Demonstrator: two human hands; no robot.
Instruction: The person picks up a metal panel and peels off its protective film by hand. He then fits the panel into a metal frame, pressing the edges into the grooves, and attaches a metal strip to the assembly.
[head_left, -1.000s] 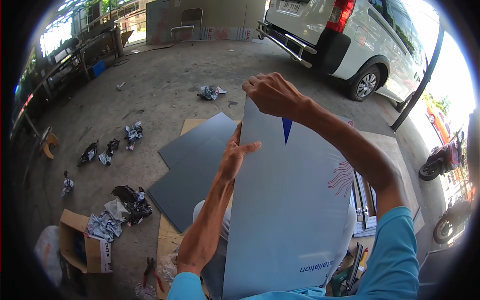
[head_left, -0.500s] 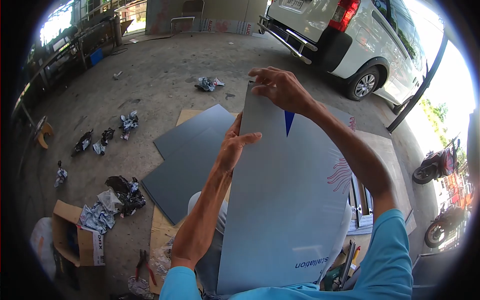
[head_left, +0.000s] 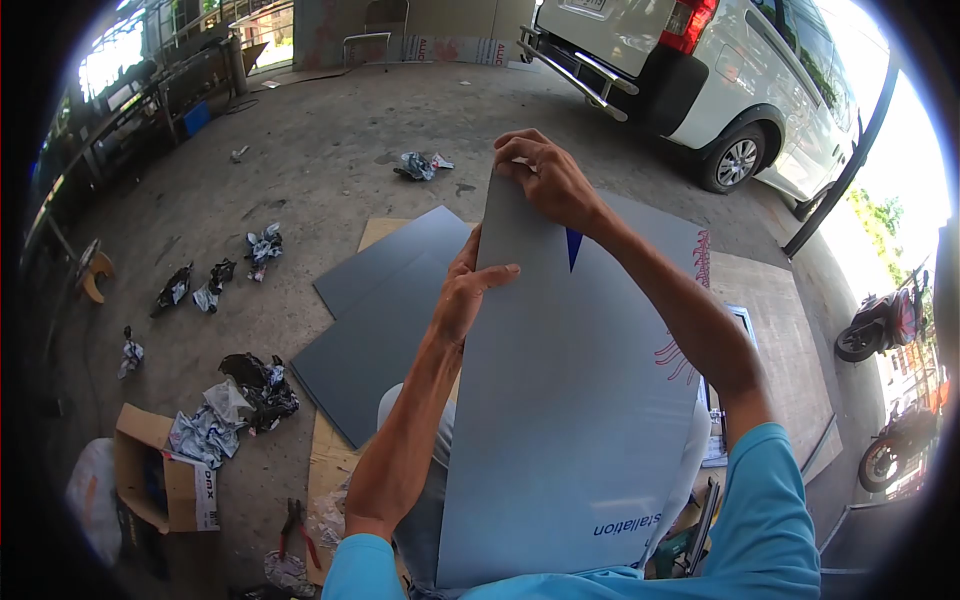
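A white van stands at the far right, its red tail light and chrome rear bar showing. Two motorcycles are parked at the right edge. On the left of the middle, dark grey flat sheets overlap on a tan board laid on the concrete floor. The grey printed panel is at near centre, over the person's legs, its near end by the blue shirt; it bears a blue triangle, red wavy lines and upside-down lettering. An open cardboard box sits at near left, with crumpled wrapping just beside it. The left hand grips the panel's left edge, thumb on the face, fingers behind. The right hand has its fingers bent at the far left corner; whether they pinch anything cannot be told. Red-handled pliers lie near, right of the box.
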